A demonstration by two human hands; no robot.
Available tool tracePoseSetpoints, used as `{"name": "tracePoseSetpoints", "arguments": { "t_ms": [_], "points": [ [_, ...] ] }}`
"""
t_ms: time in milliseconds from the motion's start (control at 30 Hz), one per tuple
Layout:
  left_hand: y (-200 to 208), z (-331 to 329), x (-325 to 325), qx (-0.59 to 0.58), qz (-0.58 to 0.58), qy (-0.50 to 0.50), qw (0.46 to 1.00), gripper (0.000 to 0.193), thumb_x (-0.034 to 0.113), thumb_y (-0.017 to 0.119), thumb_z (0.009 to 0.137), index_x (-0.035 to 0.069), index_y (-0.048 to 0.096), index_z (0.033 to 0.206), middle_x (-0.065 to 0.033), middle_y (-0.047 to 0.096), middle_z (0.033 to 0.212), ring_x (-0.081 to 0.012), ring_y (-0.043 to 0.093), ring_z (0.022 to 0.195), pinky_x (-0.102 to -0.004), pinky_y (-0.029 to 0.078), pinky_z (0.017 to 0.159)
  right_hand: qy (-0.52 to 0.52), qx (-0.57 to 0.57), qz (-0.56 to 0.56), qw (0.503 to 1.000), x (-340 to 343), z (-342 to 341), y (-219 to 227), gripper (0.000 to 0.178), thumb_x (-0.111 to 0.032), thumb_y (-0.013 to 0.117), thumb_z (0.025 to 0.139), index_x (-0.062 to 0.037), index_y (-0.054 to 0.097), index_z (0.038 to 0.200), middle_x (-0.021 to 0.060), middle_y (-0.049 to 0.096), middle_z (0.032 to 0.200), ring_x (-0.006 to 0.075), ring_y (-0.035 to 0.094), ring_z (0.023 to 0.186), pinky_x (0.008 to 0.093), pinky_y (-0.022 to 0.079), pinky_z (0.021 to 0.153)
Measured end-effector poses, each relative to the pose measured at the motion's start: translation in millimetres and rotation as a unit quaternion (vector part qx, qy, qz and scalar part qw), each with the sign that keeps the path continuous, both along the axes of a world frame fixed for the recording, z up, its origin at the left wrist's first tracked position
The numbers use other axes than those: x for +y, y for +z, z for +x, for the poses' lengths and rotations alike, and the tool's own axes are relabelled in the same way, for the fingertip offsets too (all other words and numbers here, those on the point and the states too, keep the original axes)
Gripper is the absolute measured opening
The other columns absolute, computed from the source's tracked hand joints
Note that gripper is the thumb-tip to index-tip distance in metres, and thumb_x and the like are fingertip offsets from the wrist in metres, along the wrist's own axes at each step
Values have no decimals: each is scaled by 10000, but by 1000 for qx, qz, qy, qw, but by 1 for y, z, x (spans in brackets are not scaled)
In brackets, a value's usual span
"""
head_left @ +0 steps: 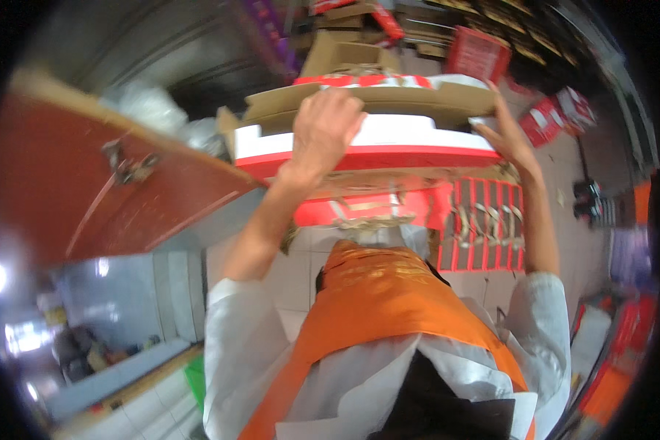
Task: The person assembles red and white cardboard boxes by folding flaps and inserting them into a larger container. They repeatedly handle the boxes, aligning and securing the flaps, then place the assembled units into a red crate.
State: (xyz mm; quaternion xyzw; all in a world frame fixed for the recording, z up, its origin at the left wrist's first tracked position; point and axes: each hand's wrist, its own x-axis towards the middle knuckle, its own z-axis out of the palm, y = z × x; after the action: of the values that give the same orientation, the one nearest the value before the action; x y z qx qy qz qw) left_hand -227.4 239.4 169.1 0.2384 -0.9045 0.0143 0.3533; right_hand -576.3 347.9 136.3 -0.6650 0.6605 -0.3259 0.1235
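A long red and white cardboard box (389, 156) with a bare brown inside stretches in front of me, its top open. My left hand (326, 126) is closed over its near wall left of the middle, fingers bent down toward the inside and hidden there. At the box's right end, my right hand (510, 133) grips the end wall, with the thumb and fingers on either side of the corner. Below the box lie a flattened-looking red piece of packaging (359, 209) and, to its right, a row of red-edged brown panels (484, 224) with pale strips on them.
At my left stands a reddish-brown board (73, 183) with a dark knotted piece on it. Clear plastic bags (147, 108) lie behind it. An open brown carton (352, 56), a red crate-like box (479, 53) and a red and white box (557, 117) stand beyond on the tiled floor.
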Motion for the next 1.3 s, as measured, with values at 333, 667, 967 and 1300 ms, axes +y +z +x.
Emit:
{"name": "tracePoseSetpoints", "arguments": {
  "t_ms": [333, 667, 967, 1300],
  "points": [
    [-16, 132, -21, 244, 530, 164, 795, 638, 146, 580, 828, -40, 317, 1378, -182, 482, 1296, -249, 472, 1163, -315, 349, 988, -6, -88, 30, 996, 1, 8, 5, 802, 53, 584, 802, -162, 176, 1458, 163, 392, 1370, 245, 442, 1194, 347, 454, 922],
    [-21, 123, -14, 425, 637, -26, 642, 619, 455, 366, 959, 49, 293, 1420, -108, 295, 1457, -211, 327, 1311, -330, 249, 1074, -18, -130, 64, 989, 3, 7, 6, 798, 16, 594, 818, -169, 163, 1463, 160, 343, 1416, 235, 344, 1276, 371, 302, 1039],
    [-16, 124, -30, 137, 567, 97, 806, 615, 129, 601, 816, 30, 337, 1362, -159, 422, 1354, -261, 395, 1257, -341, 307, 1035, -20, -86, 45, 995, 3, 8, 5, 758, 13, 593, 822, -152, 204, 1451, 150, 403, 1361, 230, 456, 1171, 337, 459, 912],
    [-19, 119, -29, 157, 395, 20, 905, 614, -95, 450, 727, 80, 462, 1315, -105, 302, 1466, -233, 264, 1366, -330, 259, 1082, -5, -102, -21, 995, 8, 14, 7, 608, -75, 603, 829, -187, 374, 1381, 132, 238, 1490, 280, 196, 1387, 410, 204, 1116]
  ]
}}
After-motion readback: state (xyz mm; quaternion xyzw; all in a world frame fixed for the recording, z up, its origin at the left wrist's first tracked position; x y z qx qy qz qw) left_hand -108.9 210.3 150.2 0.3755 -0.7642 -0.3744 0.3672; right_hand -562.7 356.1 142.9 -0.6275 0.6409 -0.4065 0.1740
